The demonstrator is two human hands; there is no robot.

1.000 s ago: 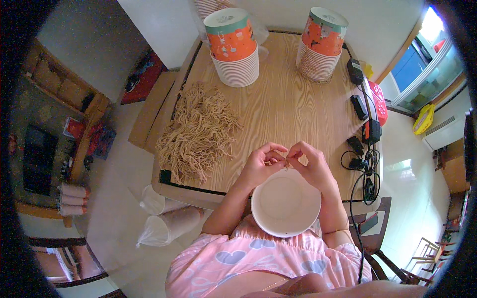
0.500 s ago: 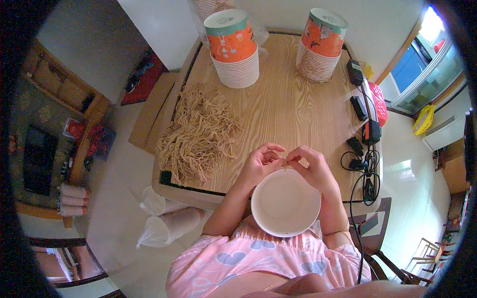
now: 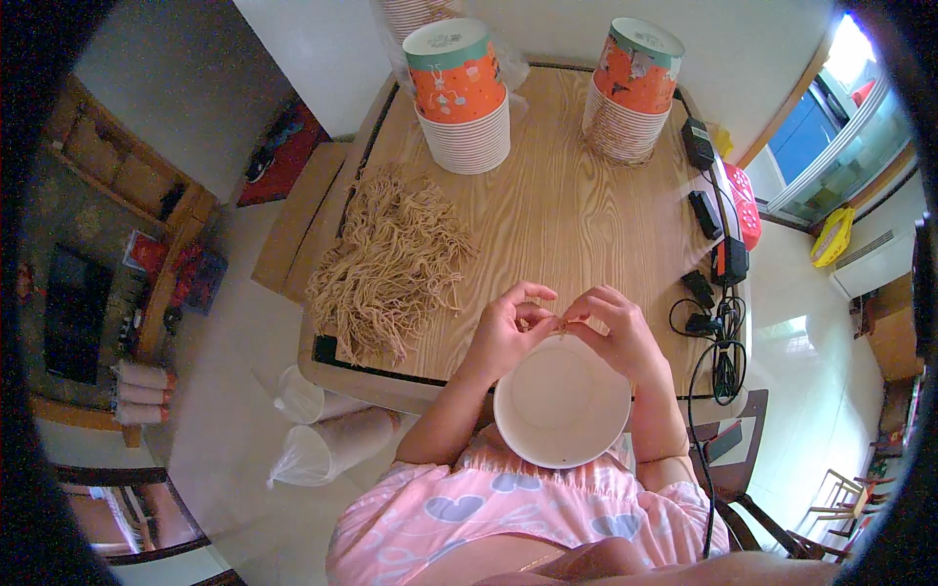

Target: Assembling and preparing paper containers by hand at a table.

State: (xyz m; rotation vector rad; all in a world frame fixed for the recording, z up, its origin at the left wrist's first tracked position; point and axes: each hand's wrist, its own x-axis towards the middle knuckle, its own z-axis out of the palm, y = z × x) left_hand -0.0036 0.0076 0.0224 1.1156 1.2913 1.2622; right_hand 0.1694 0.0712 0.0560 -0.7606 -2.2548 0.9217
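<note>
A white paper bucket [image 3: 562, 405] stands with its open mouth up against my lap, at the table's near edge. Over its far rim, my left hand [image 3: 518, 327] and my right hand [image 3: 611, 332] meet, fingertips almost touching. Both pinch a small tan bit of twine [image 3: 563, 328], mostly hidden by the fingers. My left index finger is raised and bent above the pinch. A loose heap of tan twine strands [image 3: 391, 264] lies on the table to the left of my hands.
Two upside-down stacks of orange-and-green paper buckets, a left stack [image 3: 459, 107] and a right stack [image 3: 635, 88], stand at the back of the wooden table [image 3: 537, 215]. Black cables and adapters [image 3: 723, 322] line the right edge. Bagged bucket stacks [image 3: 337, 444] lie on the floor at left.
My fingers have shifted slightly around the pinched twine at the far rim. The bucket stays in about the same place.
</note>
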